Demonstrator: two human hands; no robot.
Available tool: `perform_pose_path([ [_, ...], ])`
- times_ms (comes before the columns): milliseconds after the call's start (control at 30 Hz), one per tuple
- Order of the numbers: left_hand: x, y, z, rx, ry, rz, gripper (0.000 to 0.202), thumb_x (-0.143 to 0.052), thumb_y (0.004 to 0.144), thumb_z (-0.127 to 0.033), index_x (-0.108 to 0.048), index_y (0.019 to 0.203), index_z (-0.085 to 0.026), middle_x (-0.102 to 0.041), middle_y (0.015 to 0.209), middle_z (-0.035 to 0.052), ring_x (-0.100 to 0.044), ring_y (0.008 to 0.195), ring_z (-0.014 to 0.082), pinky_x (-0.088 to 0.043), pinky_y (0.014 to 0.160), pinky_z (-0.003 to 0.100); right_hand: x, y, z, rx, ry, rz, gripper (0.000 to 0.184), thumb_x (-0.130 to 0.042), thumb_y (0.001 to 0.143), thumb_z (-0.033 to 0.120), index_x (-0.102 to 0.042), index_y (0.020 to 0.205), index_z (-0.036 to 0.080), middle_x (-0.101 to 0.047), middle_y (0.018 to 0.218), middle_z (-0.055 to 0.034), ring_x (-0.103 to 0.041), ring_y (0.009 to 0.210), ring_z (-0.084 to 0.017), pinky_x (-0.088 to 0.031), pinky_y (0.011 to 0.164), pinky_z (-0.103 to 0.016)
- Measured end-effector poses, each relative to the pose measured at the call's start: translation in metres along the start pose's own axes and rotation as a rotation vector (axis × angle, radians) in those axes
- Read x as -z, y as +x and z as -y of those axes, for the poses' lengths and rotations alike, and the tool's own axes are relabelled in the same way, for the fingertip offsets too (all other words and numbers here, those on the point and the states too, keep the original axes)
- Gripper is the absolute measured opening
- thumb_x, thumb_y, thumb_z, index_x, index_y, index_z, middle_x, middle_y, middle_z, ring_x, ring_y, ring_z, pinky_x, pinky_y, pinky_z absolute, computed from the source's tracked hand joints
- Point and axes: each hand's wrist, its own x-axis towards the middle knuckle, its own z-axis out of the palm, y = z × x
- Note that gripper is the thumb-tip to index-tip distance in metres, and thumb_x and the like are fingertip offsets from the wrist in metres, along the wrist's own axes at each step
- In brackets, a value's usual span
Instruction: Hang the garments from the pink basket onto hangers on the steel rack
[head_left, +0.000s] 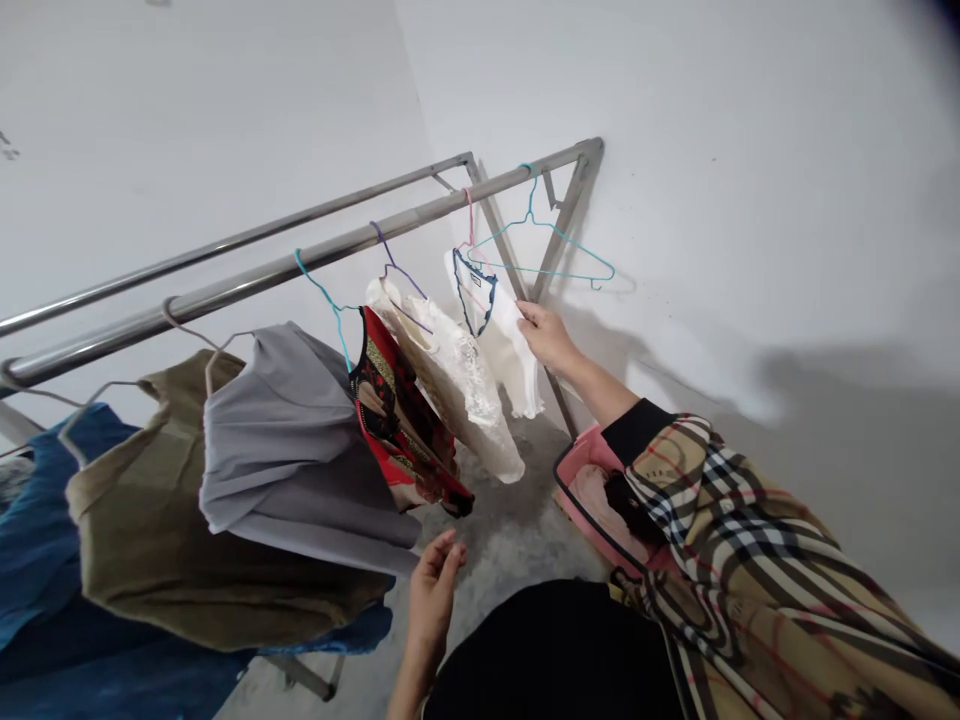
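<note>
Okay: R hand gripping white top on pink hanger, 1 o'clock, near steel rail end. L hand open, empty, 6 o'clock, by grey top; concrete floor open between.

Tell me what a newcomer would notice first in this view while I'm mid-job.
A row of clothes on wire hangers along the front steel rail catches the eye first, with a red patterned garment standing out near the middle. At the row's right end, the right hand in a plaid sleeve is at a white garment, beside a bare teal wire hanger.
</note>
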Motion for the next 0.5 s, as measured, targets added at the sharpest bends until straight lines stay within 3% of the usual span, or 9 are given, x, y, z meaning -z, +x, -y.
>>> perform_pose_path([
  [133, -0.012, 0.004, 0.004, 0.035, 0.009, 0.036, 0.063, -0.082, 0.052, -0.057, -0.070, 0.097, -0.015, -0.069, 0.089, 0.0063, -0.065, 0.080, 0.0183, -0.053, 0.077, 0.031, -0.003, -0.014, -0.013, -0.005, -0.096, -0.001, 0.052, -0.047, 0.075, 0.013, -0.057, 0.127, 0.015, -0.066, 0.117, -0.0064, -0.059, 0.107, -0.022, -0.044, 0.101, -0.038],
  [267, -0.035, 0.008, 0.010, 0.078, 0.033, 0.128, 0.062, -0.082, 0.051, -0.059, -0.070, 0.093, -0.015, -0.069, 0.082, 0.0059, -0.066, 0.078, 0.0193, -0.054, 0.076, 0.034, -0.006, -0.049, -0.041, -0.026, -0.327, -0.082, 0.052, -0.049, 0.076, 0.013, -0.054, 0.128, 0.017, -0.061, 0.118, -0.0110, -0.052, 0.113, -0.027, -0.040, 0.104, -0.044],
  [367, -0.053, 0.010, 0.021, 0.135, 0.063, 0.217, 0.063, -0.082, 0.050, -0.060, -0.070, 0.093, -0.015, -0.069, 0.081, 0.0064, -0.066, 0.076, 0.0191, -0.055, 0.076, 0.035, -0.001, -0.105, -0.081, -0.143, -0.411, -0.096, 0.051, -0.050, 0.081, 0.017, -0.049, 0.132, 0.017, -0.055, 0.124, -0.0142, -0.046, 0.120, -0.028, -0.035, 0.109, -0.046],
  [500, -0.069, 0.010, 0.040, 0.225, 0.131, 0.337, 0.063, -0.080, 0.053, -0.061, -0.069, 0.096, -0.016, -0.070, 0.083, 0.0066, -0.067, 0.080, 0.0195, -0.054, 0.080, 0.036, 0.024, -0.221, -0.134, -0.597, -0.431, 0.113, 0.047, -0.050, 0.082, 0.016, -0.052, 0.128, 0.014, -0.055, 0.125, -0.0154, -0.046, 0.122, -0.027, -0.033, 0.109, -0.045],
])
